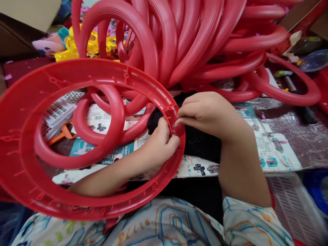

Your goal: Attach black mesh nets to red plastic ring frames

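A large red plastic ring (99, 68) with a hollow, ribbed inner channel is held up tilted over the table edge. My left arm passes through its opening, and my left hand (164, 140) is closed on the ring's right-hand side. My right hand (202, 111) is closed in a pinch at the same stretch of rim, fingertips against the channel; whatever it pinches is too small to make out. Black cloth (197, 140) lies under and behind both hands. Smaller ribbed red rings (116, 112) lie on the table, seen through the opening.
Many ribbed red rings (189, 34) are heaped at the back. Yellow plastic parts (74, 44) lie behind left. A clear box of small pieces (58, 112) and an orange tool (67, 131) sit left. Printed cardboard (276, 150) covers the table. A white crate (294, 201) stands lower right.
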`<action>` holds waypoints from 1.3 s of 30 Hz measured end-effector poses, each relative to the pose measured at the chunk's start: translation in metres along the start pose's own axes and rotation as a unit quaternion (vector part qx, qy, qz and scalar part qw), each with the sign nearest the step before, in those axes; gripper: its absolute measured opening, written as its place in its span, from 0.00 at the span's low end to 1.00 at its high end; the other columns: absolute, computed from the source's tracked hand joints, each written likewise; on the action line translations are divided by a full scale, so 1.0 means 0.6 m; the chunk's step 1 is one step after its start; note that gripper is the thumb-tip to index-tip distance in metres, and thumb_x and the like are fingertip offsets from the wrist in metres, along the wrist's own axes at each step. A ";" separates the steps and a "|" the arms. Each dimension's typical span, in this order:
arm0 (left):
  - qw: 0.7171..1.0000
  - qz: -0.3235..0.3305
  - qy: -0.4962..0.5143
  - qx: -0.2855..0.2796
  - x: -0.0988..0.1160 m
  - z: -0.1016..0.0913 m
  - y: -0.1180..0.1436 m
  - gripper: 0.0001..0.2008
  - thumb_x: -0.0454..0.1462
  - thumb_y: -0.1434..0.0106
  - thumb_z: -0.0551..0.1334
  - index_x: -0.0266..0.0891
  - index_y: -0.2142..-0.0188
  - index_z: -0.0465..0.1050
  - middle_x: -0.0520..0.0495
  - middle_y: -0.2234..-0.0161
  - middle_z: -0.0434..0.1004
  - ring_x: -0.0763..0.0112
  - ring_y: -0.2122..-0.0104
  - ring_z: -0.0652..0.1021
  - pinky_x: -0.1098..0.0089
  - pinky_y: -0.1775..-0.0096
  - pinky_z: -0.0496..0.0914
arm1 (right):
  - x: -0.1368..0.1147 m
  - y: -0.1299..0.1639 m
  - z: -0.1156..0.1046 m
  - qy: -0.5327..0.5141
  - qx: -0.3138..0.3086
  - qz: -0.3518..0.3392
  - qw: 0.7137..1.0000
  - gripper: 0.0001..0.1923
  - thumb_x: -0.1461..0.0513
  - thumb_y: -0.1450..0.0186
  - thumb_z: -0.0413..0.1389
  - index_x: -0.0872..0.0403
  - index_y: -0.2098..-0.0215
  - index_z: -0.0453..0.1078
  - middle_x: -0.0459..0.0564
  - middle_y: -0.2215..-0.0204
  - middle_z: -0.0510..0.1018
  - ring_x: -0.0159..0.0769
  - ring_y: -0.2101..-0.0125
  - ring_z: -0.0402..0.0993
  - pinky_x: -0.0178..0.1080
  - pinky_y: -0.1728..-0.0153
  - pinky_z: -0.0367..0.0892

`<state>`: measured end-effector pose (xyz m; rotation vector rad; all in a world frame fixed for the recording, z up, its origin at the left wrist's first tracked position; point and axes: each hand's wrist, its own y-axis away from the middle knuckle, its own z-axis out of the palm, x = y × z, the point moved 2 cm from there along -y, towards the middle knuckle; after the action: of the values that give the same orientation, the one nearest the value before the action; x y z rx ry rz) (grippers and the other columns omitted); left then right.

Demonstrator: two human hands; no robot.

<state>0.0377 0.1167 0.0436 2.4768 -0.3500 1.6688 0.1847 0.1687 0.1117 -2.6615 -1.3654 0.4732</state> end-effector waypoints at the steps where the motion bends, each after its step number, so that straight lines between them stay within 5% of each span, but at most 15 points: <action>1: 1.000 -0.005 -0.018 -0.015 0.002 -0.002 -0.002 0.13 0.32 0.40 0.54 0.37 0.55 0.57 0.45 0.58 0.67 0.66 0.57 0.70 0.63 0.54 0.67 | -0.001 0.001 -0.001 0.014 0.002 -0.006 1.000 0.08 0.64 0.35 0.56 0.58 0.69 0.76 0.48 0.72 0.77 0.33 0.69 0.70 0.35 0.66 0.61; 6: 0.992 -0.012 -0.053 -0.110 0.007 -0.011 -0.007 0.09 0.33 0.40 0.52 0.38 0.59 0.57 0.47 0.59 0.66 0.68 0.58 0.70 0.66 0.54 0.67 | -0.009 0.004 -0.008 -0.012 0.028 -0.049 0.998 0.12 0.67 0.34 0.50 0.59 0.67 0.76 0.49 0.68 0.76 0.31 0.67 0.70 0.34 0.64 0.64; 16: 0.970 -0.082 -0.123 -0.194 0.024 -0.015 0.008 0.07 0.35 0.40 0.52 0.40 0.62 0.53 0.50 0.67 0.64 0.68 0.69 0.68 0.67 0.68 0.64 | -0.008 0.005 -0.007 -0.039 0.041 -0.053 0.997 0.11 0.68 0.34 0.49 0.59 0.66 0.74 0.49 0.66 0.76 0.31 0.65 0.71 0.34 0.62 0.65; 39: 0.974 -0.046 -0.070 -0.210 0.026 -0.010 0.014 0.07 0.35 0.39 0.51 0.39 0.60 0.55 0.47 0.63 0.64 0.65 0.61 0.68 0.61 0.58 0.67 | -0.003 0.004 -0.008 -0.111 0.043 -0.063 0.991 0.06 0.64 0.34 0.56 0.57 0.68 0.73 0.46 0.70 0.70 0.29 0.67 0.67 0.34 0.63 0.64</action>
<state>0.0354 0.1082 0.0602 2.2546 -0.5318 1.2341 0.1872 0.1663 0.1161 -2.4955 -1.5213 0.8149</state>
